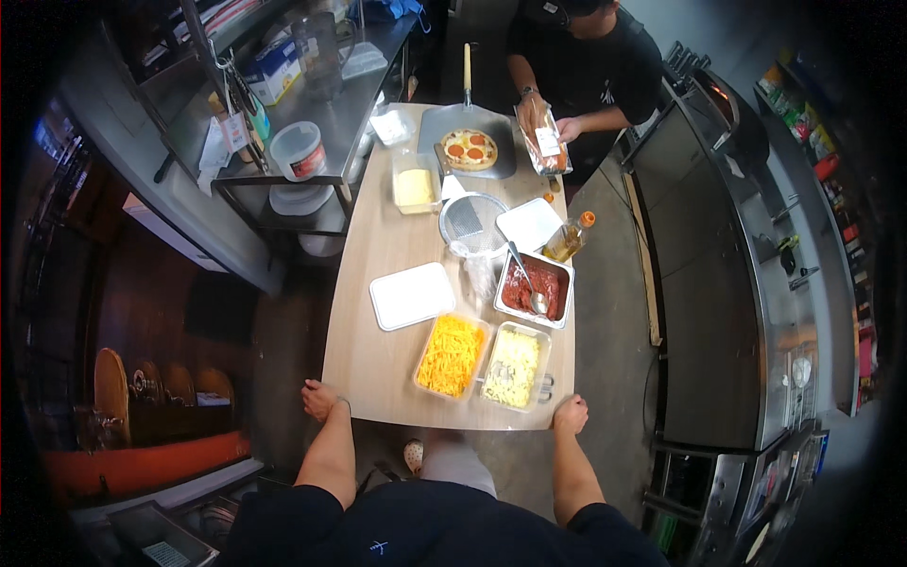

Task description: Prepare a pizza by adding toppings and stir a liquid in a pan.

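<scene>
My left hand point(322, 400) grips the near left corner of a light wooden table point(375, 375). At the near right corner, my right hand point(571, 414) is curled around the edge. Closest to my right hand is a clear tub of shredded pale cheese point(515, 365). Beside it stands a tub of shredded orange cheese point(451, 354). A steel pan of red sauce point(533, 289) holds a spoon point(538, 302). A white lid point(413, 295) lies left of it. Farther off, a small pizza with pepperoni point(468, 149) rests on a metal pizza peel point(504, 135).
Across the table a person point(588, 64) holds a plastic food package point(544, 142). An oil bottle point(569, 237), a round mesh screen point(471, 220), another white lid point(529, 224) and a tub of pale yellow food point(415, 188) occupy the table. Steel shelving point(283, 120) stands left.
</scene>
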